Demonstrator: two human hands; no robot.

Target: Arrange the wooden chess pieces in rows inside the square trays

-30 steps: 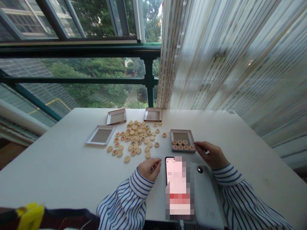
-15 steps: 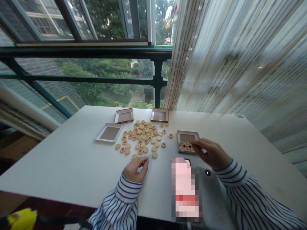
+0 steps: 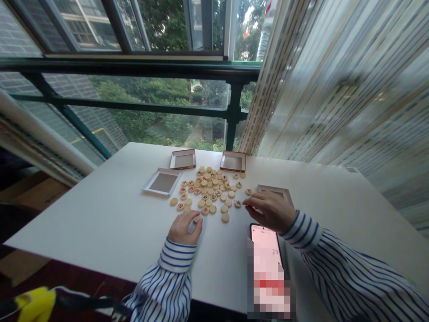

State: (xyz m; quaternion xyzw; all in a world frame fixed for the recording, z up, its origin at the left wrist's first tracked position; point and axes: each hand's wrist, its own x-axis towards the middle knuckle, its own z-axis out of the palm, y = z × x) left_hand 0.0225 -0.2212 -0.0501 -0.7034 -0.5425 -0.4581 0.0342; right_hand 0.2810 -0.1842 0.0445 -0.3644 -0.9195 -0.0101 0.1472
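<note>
A loose heap of round wooden Chinese chess pieces (image 3: 214, 184) lies mid-table, some showing red or black characters, others blank side up. At its near edge, my left hand (image 3: 183, 228) has thumb and forefinger closed around one blank-looking chess piece (image 3: 197, 219), which is partly covered. My right hand (image 3: 271, 211) hovers right of the heap, fingers stretched leftward, with nothing visible in them. Its fingertips are just beside a black-marked piece (image 3: 237, 203). Behind this hand is a shallow box (image 3: 285, 192); its contents are hidden now.
Three more shallow trays stand around the heap: a white one (image 3: 146, 188) at left and two brown-rimmed ones, far left (image 3: 182, 160) and far right (image 3: 233, 162). A phone (image 3: 266, 255), partly blurred, lies at the near side. Window railing and a curtain (image 3: 301, 89) border the table.
My right hand has moved left from the box of red-marked pieces to the heap's right edge. The left hand has shifted left onto a piece. The view has turned slightly left.
</note>
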